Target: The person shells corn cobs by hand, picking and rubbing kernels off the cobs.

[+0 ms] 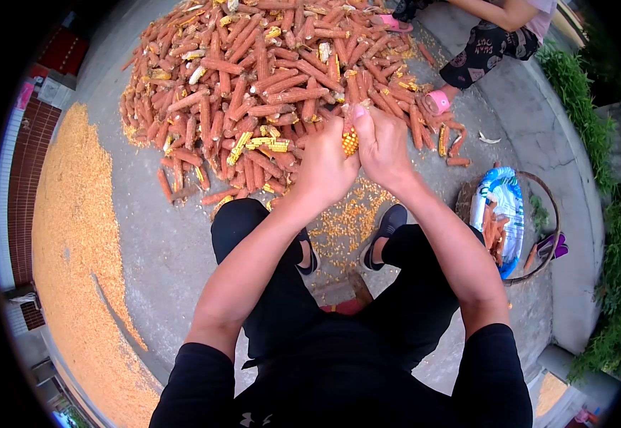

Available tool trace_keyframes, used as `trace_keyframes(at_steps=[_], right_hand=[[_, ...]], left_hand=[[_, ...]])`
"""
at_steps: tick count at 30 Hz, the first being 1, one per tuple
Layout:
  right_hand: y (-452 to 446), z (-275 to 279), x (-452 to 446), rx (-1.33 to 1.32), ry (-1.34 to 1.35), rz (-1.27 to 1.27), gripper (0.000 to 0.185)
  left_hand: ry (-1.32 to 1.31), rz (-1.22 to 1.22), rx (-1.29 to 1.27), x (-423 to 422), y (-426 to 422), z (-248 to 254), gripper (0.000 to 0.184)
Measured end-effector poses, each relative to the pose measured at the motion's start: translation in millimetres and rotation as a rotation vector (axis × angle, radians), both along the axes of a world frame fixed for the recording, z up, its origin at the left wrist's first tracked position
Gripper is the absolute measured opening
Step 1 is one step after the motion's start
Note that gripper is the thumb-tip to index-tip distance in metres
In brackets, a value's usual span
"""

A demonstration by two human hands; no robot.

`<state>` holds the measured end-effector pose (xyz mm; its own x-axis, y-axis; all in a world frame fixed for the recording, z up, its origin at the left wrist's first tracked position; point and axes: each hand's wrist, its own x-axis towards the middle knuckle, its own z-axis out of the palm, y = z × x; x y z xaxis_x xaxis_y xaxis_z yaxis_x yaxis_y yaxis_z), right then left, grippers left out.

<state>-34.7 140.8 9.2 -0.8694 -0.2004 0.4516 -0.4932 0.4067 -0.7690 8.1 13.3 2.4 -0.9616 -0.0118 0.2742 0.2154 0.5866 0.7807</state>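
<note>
Both my hands are closed around one corn cob [350, 143], held in front of me above the ground. Yellow kernels show on it between my hands, and its top end looks bare. My left hand [328, 162] wraps it from the left. My right hand [383, 146] grips it from the right, thumb pointing up along the cob. Just beyond lies a large pile of reddish, mostly stripped corn cobs [232, 93]. A few cobs with yellow kernels [268, 144] rest at its near edge. Loose kernels [346, 221] are scattered on the ground between my shoes.
A wide spread of kernels [75, 264] covers the ground at left. At right stands a handled basket [554, 235] with a blue-and-white plastic liner [516, 207] and several cobs inside. Another person in pink sandals [437, 103] sits at upper right. Green plants [574, 85] line the right edge.
</note>
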Motion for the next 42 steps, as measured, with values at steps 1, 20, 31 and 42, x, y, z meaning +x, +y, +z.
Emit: trace_keyframes(at_steps=[1,20,31,42], right_hand=[[1,-1,0,0.022,0.002,-0.005,0.044],[-6,-1,2,0.057,0.008,0.037,0.041],[-1,-9,1,0.052,-0.042,0.08,0.045],[10,-8,-1,0.01,0.001,0.194,0.04]], left_hand=[[0.015,-0.026,0.072,-1,-1,-4,0.034],[-0.097,0.033,-0.031,-4,-3,5,0.035],[-0.033,-0.185,0.365,-8,-5,-13,0.021],[-0.813,-0.382,1.127,0,-22,11,0.013]])
